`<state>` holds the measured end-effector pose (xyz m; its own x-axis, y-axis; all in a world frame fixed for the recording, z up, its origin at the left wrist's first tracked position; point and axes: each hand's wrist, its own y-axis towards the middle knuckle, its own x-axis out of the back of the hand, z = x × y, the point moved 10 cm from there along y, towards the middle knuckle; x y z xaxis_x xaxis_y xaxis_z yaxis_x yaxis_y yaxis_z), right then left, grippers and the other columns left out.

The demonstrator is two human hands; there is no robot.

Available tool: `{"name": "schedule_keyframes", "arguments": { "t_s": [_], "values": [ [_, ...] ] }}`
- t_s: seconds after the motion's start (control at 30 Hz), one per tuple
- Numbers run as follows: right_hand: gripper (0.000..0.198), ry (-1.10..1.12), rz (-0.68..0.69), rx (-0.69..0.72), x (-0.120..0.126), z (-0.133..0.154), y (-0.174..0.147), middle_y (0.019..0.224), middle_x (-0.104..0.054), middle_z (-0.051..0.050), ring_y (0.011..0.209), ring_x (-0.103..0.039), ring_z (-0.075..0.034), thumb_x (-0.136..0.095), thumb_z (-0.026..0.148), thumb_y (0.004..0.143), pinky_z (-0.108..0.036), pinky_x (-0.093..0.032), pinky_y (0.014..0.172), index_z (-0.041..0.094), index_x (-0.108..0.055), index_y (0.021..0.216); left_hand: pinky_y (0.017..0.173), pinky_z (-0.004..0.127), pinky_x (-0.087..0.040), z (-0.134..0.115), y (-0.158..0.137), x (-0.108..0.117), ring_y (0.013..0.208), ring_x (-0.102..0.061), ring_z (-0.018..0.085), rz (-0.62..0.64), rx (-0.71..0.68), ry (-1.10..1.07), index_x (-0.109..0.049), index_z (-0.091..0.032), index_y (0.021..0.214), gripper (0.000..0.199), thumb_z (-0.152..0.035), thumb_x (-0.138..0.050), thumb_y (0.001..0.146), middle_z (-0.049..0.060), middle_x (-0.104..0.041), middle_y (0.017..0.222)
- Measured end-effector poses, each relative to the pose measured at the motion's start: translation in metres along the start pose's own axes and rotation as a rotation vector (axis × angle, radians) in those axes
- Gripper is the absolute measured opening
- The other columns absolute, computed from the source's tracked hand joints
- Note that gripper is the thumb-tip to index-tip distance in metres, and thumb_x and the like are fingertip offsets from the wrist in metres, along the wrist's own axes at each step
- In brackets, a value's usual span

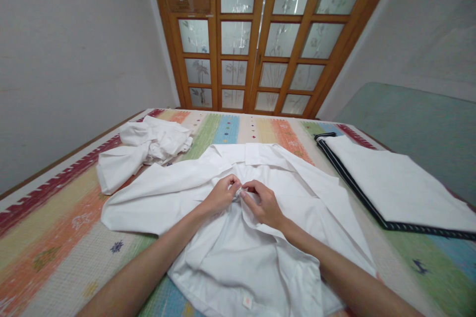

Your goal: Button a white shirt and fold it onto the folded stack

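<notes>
A white shirt [260,262] is spread out in front of me, one sleeve stretched to the left and its lower part rumpled toward me. A small label [247,301] shows near its bottom edge. At the middle of the shirt, my left hand [225,192] pinches a bunched bit of the cloth. Close against it, my right hand [263,201] grips the same spot with thumb and forefinger. The fingertips nearly meet, and whatever small detail lies between them is hidden.
Everything lies on a striped, multicoloured cover [82,208]. A crumpled white garment [156,141] rests at the far left. On the right is a folded white garment [401,178] over a dark striped cloth [357,198]. Behind stand wood-framed glass doors [260,17]; a grey-green panel [416,119] is at the right.
</notes>
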<state>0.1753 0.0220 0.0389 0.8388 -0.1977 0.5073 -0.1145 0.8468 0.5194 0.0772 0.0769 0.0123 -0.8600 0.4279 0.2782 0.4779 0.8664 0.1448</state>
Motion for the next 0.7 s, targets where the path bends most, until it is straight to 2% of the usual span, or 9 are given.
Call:
{"name": "schedule_keyframes", "arguments": {
  "t_s": [0.1, 0.2, 0.33, 0.43, 0.57, 0.7],
  "values": [
    [0.018, 0.115, 0.01, -0.113, 0.001, -0.01, 0.002, 0.078, -0.066, -0.003, 0.069, -0.059, -0.015, -0.048, 0.029, 0.089, -0.027, -0.045, 0.066, 0.018, -0.062, 0.089, 0.068, 0.025, -0.039, 0.001, 0.001, 0.0, 0.069, -0.049, 0.013, -0.011, 0.004, 0.025, -0.051, -0.017, 0.071, 0.019, -0.031, -0.05, 0.083, -0.002, -0.051, 0.068],
    [0.019, 0.158, 0.041, -0.156, -0.001, -0.015, 0.006, 0.072, -0.065, -0.001, 0.065, -0.057, -0.014, -0.053, 0.031, 0.086, -0.026, -0.045, 0.063, 0.018, -0.064, 0.079, 0.069, 0.025, -0.04, -0.001, 0.001, 0.002, 0.07, -0.05, 0.014, -0.034, -0.005, 0.059, -0.051, -0.017, 0.07, 0.016, -0.028, -0.05, 0.082, -0.001, -0.053, 0.068],
    [0.017, 0.175, 0.078, -0.143, -0.004, -0.016, 0.009, 0.069, -0.063, 0.0, 0.062, -0.055, -0.013, -0.056, 0.032, 0.084, -0.025, -0.044, 0.061, 0.018, -0.062, 0.078, 0.071, 0.027, -0.042, -0.007, 0.0, 0.003, 0.073, -0.053, 0.015, -0.039, -0.038, 0.098, -0.053, -0.017, 0.07, 0.017, -0.029, -0.051, 0.082, 0.0, -0.057, 0.071],
    [0.015, 0.149, 0.095, -0.109, -0.005, -0.013, 0.01, 0.068, -0.061, 0.0, 0.062, -0.054, -0.013, -0.054, 0.031, 0.085, -0.025, -0.044, 0.061, 0.018, -0.06, 0.078, 0.072, 0.027, -0.043, -0.01, 0.001, 0.002, 0.074, -0.055, 0.015, 0.019, -0.041, 0.074, -0.057, -0.016, 0.072, 0.022, -0.036, -0.054, 0.081, 0.001, -0.06, 0.073],
    [0.012, 0.086, 0.082, -0.068, -0.002, -0.008, 0.01, 0.069, -0.061, 0.001, 0.061, -0.054, -0.012, -0.052, 0.028, 0.086, -0.024, -0.043, 0.059, 0.019, -0.057, 0.079, 0.069, 0.025, -0.044, -0.005, 0.003, 0.001, 0.071, -0.056, 0.015, 0.138, 0.035, 0.014, -0.063, -0.016, 0.074, 0.031, -0.047, -0.063, 0.075, 0.002, -0.063, 0.072],
    [0.011, -0.002, 0.066, -0.036, -0.001, -0.005, 0.007, 0.073, -0.062, 0.0, 0.066, -0.056, -0.013, -0.049, 0.026, 0.087, -0.025, -0.043, 0.063, 0.02, -0.056, 0.082, 0.062, 0.024, -0.042, -0.001, 0.002, 0.002, 0.067, -0.054, 0.013, 0.185, 0.111, -0.048, -0.065, -0.015, 0.073, 0.037, -0.05, -0.071, 0.066, 0.002, -0.063, 0.069]
  ]
}}
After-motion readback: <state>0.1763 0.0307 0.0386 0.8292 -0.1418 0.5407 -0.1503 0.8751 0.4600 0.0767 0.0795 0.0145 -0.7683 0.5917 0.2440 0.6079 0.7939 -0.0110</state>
